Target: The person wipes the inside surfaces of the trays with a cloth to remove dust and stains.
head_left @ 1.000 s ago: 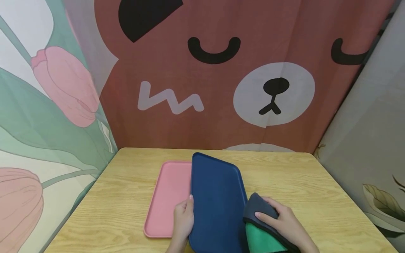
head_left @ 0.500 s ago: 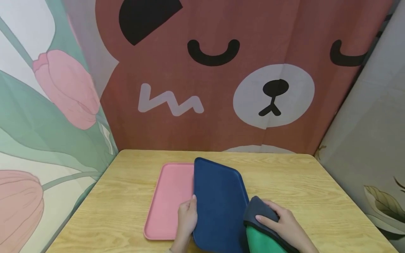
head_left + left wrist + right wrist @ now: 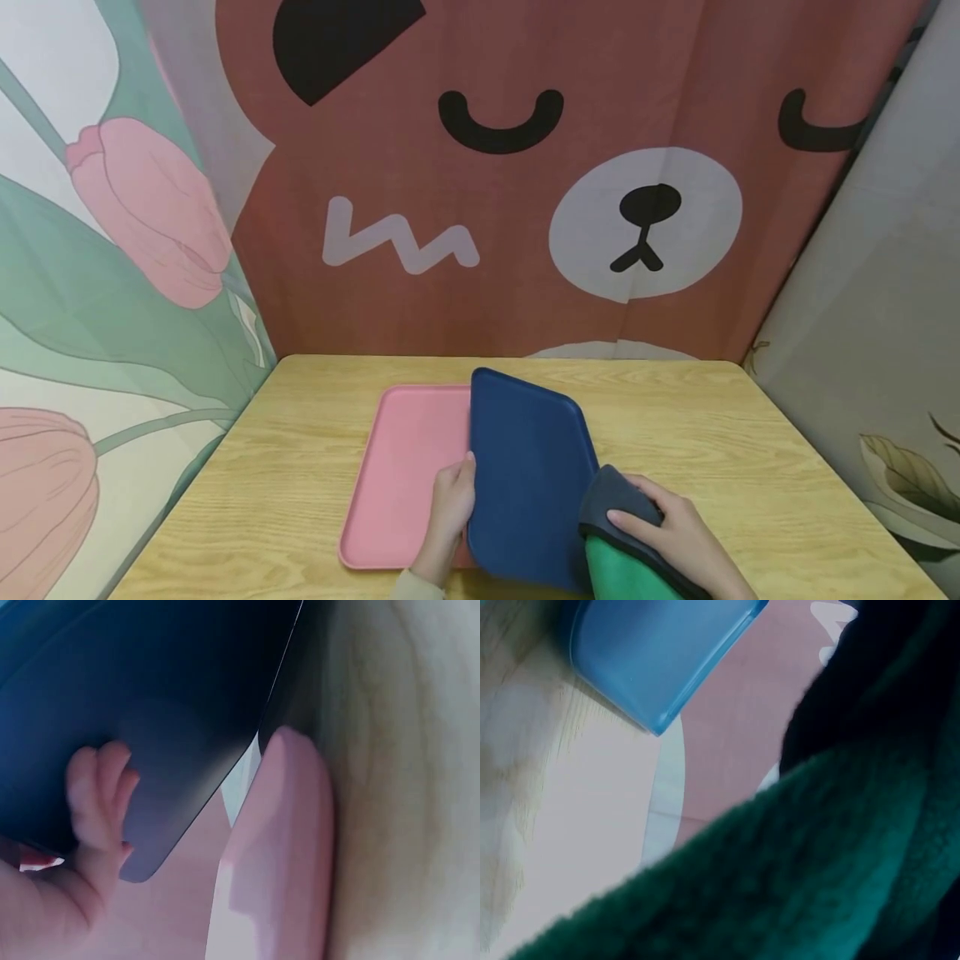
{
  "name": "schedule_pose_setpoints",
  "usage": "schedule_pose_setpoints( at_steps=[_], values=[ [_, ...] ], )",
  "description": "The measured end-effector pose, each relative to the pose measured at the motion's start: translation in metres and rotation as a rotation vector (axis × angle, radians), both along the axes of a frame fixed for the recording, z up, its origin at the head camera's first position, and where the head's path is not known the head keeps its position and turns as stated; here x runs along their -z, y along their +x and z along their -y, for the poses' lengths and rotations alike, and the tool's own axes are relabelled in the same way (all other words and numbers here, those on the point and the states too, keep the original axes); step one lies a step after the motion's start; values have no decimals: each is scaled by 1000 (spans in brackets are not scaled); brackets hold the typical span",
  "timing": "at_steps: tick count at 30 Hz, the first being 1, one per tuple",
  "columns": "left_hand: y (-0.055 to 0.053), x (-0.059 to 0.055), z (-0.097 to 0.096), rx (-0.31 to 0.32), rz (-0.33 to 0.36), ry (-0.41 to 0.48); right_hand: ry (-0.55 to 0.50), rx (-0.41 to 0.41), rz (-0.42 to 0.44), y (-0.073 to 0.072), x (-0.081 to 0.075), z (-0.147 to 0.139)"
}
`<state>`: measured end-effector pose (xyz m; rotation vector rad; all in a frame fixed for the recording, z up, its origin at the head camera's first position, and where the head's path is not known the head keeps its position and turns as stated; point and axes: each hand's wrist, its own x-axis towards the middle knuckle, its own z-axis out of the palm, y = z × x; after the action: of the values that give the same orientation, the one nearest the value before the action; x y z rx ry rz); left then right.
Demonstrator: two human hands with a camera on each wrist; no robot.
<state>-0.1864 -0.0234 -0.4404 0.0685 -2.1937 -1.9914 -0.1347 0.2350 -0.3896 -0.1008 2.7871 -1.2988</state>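
A blue rectangular tray [image 3: 525,475] is held up on a tilt, its inner face toward me. My left hand [image 3: 452,504] grips its left edge, thumb on the near side; in the left wrist view, curled fingers [image 3: 97,802] press the tray's underside. Folded in my right hand [image 3: 678,525] is a cleaning cloth [image 3: 626,571], grey on one side, green and fuzzy on the other, with black edging. The cloth overlaps the blue tray's lower right edge in the head view. Green pile [image 3: 765,862] fills much of the right wrist view.
A pink tray [image 3: 405,467] lies flat on the wood-grain table [image 3: 247,500], partly behind the blue tray and left hand. Behind the table hangs a brown curtain [image 3: 510,308] with a bear face. Patterned curtains flank both sides.
My left hand and the blue tray have shifted a little to the right, uncovering more of the pink tray. The right hand keeps the cloth in nearly the same place.
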Motion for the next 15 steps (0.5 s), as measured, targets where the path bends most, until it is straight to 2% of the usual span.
schedule_pose_setpoints(
  at_steps=[6, 10, 15],
  values=[
    [-1, -5, -1, 185, 53, 12, 7, -10, 8, 1, 2, 1],
    [-1, -5, -3, 222, 33, -37, 5, -12, 5, 1, 3, 1],
    [-5, -4, -9, 217, -5, -91, 5, -9, 6, 1, 3, 0]
  ],
)
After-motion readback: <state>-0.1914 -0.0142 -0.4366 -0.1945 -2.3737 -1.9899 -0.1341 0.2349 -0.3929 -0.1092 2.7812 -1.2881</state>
